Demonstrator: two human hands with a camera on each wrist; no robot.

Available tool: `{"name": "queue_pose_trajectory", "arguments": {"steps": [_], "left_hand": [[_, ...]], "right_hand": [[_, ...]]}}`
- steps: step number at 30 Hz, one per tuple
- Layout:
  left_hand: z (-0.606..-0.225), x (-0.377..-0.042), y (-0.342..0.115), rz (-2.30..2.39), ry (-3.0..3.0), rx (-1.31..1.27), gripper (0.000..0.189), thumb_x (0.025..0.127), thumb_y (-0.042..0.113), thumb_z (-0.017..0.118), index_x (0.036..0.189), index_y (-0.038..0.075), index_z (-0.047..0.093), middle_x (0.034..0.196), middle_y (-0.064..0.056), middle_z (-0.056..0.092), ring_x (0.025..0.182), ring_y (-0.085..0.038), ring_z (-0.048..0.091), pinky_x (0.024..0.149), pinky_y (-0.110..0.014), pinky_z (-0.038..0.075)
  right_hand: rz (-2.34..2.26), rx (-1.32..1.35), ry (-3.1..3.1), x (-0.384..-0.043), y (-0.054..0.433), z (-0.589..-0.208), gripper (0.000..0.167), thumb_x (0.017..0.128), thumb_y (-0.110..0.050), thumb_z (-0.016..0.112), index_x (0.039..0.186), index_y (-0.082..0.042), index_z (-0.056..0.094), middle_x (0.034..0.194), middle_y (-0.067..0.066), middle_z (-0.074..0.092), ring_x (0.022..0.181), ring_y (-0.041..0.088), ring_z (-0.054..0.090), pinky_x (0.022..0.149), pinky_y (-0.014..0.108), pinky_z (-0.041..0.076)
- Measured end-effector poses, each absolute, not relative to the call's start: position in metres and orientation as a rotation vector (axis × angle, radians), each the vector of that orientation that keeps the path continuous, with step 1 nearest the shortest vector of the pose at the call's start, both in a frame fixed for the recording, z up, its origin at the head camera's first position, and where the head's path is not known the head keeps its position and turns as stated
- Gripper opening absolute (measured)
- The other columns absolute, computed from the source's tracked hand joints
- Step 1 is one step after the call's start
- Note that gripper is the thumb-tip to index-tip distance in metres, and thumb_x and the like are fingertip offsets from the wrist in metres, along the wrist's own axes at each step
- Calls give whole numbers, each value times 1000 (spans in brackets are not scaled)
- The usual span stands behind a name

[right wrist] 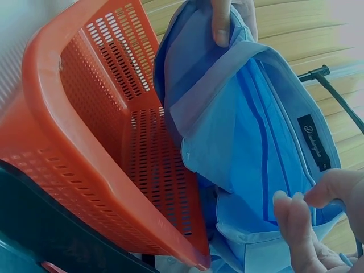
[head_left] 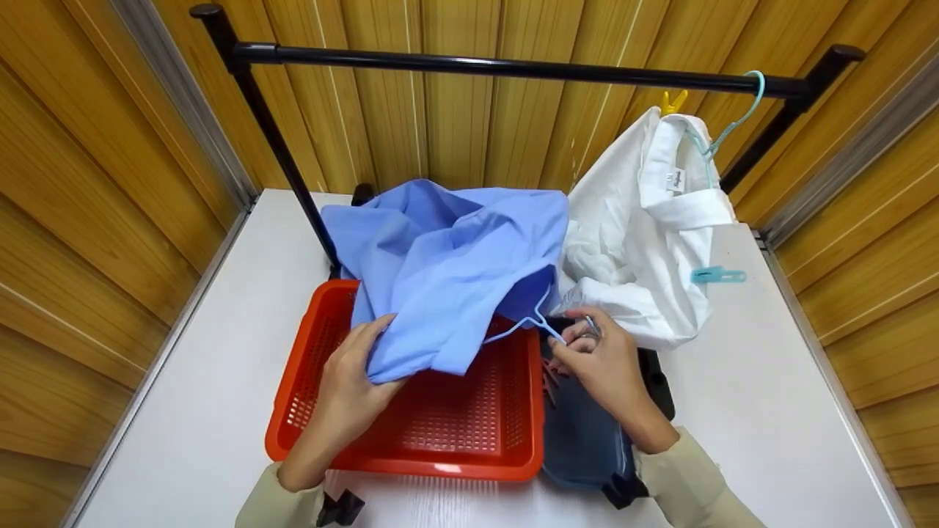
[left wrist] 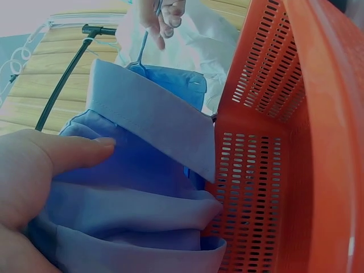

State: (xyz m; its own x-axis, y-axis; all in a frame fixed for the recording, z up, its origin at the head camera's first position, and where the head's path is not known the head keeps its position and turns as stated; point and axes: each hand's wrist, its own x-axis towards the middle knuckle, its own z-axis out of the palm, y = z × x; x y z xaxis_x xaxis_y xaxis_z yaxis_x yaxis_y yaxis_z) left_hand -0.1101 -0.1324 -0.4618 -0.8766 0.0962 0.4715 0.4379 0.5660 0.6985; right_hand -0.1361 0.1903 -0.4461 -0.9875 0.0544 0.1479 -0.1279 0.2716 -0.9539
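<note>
A light blue shirt [head_left: 447, 257] lies draped over the back of the red basket [head_left: 403, 469], its neck opening turned to the right. My left hand [head_left: 359, 374] grips the shirt's near edge, thumb on top of the cloth in the left wrist view. A pale blue hanger [head_left: 539, 320] sits partly inside the neck opening, its far part hidden by cloth. My right hand [head_left: 598, 359] pinches the hanger near its neck, with the hook among the fingers. Inside the shirt, a black label [right wrist: 313, 142] shows in the right wrist view.
A black rack [head_left: 513, 67] spans the back. At its right hangs a white garment [head_left: 623, 220] on a mint hanger [head_left: 733, 128], with a yellow clip [head_left: 673, 102] and a teal clothespin [head_left: 719, 275]. Right of the basket stands a dark bin [head_left: 587, 440] with reddish clothespins [head_left: 549, 378].
</note>
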Motion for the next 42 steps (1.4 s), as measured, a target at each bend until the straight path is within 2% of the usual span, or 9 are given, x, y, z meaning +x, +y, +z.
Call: {"name": "queue_pose_trajectory", "arguments": {"steps": [4,7,11,17,20,27,31,36,42], "left_hand": [[-462,-111,-133,-1216,-2424,-432,66,79,-3,91,139,-2,62,125,-18,67,110,-35,64,99,-58,52],[-461,-111,-133,-1189,-2445,-424,67,79,2,92,139,-2,61,123,-17,67,107,-34,64,97,-56,53],[-459,-111,-133,-1128,-2493,-404,74,77,15,97,139,-1,61,116,-15,66,99,-31,63,89,-52,54],[-456,-112,-130,-950,-2579,-389,89,73,42,98,142,1,60,112,-13,62,84,-27,59,71,-44,53],[-454,-113,-127,-833,-2598,-409,95,74,54,94,144,1,59,120,-17,62,90,-31,62,75,-46,55],[-447,-114,-119,-684,-2589,-439,103,76,68,86,147,0,56,138,-25,59,120,-44,58,88,-53,51],[-446,-112,-112,-655,-2610,-431,103,80,74,79,149,1,54,142,-24,58,125,-44,58,97,-58,51],[-446,-111,-104,-583,-2633,-412,105,82,79,70,151,2,53,145,-25,56,127,-45,56,100,-62,49],[-445,-113,-96,-518,-2601,-397,108,81,82,68,150,0,53,145,-26,55,130,-45,53,104,-67,39]], "right_hand": [[1874,77,-2378,-136,191,-446,27,84,14,75,105,10,59,71,10,65,48,16,63,49,27,55],[1900,69,-2414,-135,192,-445,26,85,12,75,98,5,54,63,11,62,41,17,59,42,28,51],[1887,67,-2473,-135,192,-443,25,85,10,74,96,1,53,57,10,58,36,17,54,37,26,44],[1879,71,-2486,-135,191,-442,24,84,10,72,95,0,54,54,8,53,34,16,52,35,25,42],[1877,62,-2488,-135,190,-442,24,84,10,72,94,-1,53,53,8,53,33,16,52,34,26,42],[1892,65,-2487,-134,187,-440,25,85,8,73,92,-3,51,52,9,52,33,18,52,34,30,43],[1945,46,-2455,-132,184,-438,26,84,9,72,90,-2,50,52,11,52,33,18,51,33,27,41],[1982,51,-2401,-130,180,-439,25,83,11,70,88,-1,49,51,11,53,33,16,50,33,25,40],[2005,80,-2352,-127,175,-440,24,83,12,70,87,2,48,50,13,54,33,16,51,33,25,40]]}}
